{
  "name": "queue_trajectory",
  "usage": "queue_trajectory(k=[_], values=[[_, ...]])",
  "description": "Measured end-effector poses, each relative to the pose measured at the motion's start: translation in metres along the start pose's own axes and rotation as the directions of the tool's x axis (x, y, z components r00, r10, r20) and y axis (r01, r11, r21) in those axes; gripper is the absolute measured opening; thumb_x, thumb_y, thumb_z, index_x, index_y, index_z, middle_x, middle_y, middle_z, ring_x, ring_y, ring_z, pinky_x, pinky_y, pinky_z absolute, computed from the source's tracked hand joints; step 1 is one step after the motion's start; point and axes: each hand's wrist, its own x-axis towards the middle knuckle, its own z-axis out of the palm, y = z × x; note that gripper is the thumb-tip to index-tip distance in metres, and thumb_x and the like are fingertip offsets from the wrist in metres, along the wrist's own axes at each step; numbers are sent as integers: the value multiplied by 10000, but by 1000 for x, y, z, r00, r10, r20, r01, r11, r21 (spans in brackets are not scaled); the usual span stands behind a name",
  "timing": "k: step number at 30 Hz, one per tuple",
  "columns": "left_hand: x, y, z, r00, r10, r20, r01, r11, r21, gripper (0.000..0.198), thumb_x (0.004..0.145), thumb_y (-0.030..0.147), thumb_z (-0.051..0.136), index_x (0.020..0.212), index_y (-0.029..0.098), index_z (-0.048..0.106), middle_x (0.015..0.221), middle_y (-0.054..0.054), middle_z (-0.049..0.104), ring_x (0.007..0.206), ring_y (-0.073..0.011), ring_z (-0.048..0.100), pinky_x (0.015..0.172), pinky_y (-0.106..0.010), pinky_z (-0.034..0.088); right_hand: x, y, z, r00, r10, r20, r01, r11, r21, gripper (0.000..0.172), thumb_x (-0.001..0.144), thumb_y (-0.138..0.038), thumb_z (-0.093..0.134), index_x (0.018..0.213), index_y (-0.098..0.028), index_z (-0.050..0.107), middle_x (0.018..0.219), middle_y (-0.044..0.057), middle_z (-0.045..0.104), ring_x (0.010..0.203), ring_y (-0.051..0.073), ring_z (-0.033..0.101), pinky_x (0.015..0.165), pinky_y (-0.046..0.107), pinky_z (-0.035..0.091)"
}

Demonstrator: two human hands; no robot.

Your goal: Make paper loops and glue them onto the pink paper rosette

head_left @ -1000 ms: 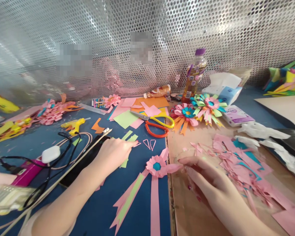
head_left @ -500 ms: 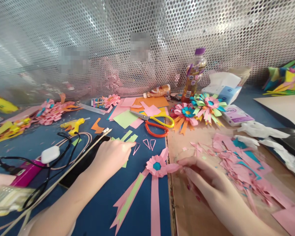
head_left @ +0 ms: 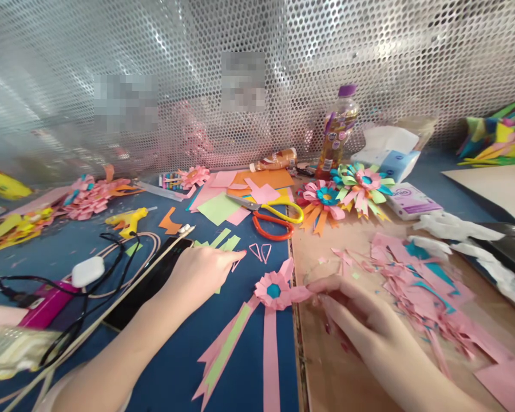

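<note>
A pink paper flower (head_left: pixel 273 290) with a blue centre lies on the blue mat, two petal loops attached. Pink and green paper ribbon tails (head_left: pixel 225 352) run down from it, and a pink strip (head_left: pixel 271 355) hangs below. My right hand (head_left: pixel 360 320) pinches the tip of the flower's right-hand petal between thumb and finger. My left hand (head_left: pixel 206 269) reaches over a small pink paper loop (head_left: pixel 236 265), its index finger stretched across the loop's upper part; its other fingers are mostly hidden. Two more pink loops (head_left: pixel 260 252) lie just to the right of that fingertip.
Scissors (head_left: pixel 277 220) rest beyond the loops, by coloured paper sheets (head_left: pixel 217 206). A glue gun (head_left: pixel 129 220), cables and a phone (head_left: pixel 146 286) are at left. Finished rosettes (head_left: pixel 364 186), a bottle (head_left: pixel 337 134), tissues (head_left: pixel 388 151) and pink scraps (head_left: pixel 420 292) are at right.
My left index finger has moved slightly right, now covering the upper part of the nearest loop. My right hand has shifted slightly left, still pinching the petal.
</note>
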Motion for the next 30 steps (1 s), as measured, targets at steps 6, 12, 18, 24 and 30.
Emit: queue_trajectory(k=[6,12,18,24,30], values=[[4,-4,3,995,-64,73,68,996,-55,363,800,144,499,1045,338,684,778,-25,747,633,-211,674,536,-271,426,-1,0,-1,1000,13,-13,-13,999,-40,207,848,-390,497,910,-260,646,506,-45,439,453,117,362,437,242,253],[5,-4,0,990,-90,106,99,991,-89,367,796,130,493,1033,330,690,753,-24,746,607,-192,657,530,-254,408,-1,1,0,1000,15,8,-15,998,-57,214,865,-379,473,928,-266,643,502,-48,410,464,119,365,447,244,255],[3,-3,-4,993,-109,53,116,980,-164,382,795,117,485,1026,341,689,655,4,732,449,-134,561,452,-233,321,-1,4,0,1000,-9,-9,8,997,-71,191,864,-374,473,878,-266,630,502,-47,383,457,114,346,435,239,246],[3,-3,-9,985,-172,25,174,967,-185,364,778,111,481,967,305,724,647,15,732,444,-134,579,454,-236,347,-1,4,0,998,-59,-21,57,994,-96,212,863,-363,466,901,-256,646,494,-48,401,443,110,363,413,219,283],[-4,-7,-4,994,110,20,-93,918,-384,337,743,78,480,772,275,752,764,74,744,679,-143,692,667,-236,482,-1,5,-2,997,-78,14,79,986,-144,207,873,-344,440,902,-252,624,540,-43,448,469,116,406,427,205,326]])
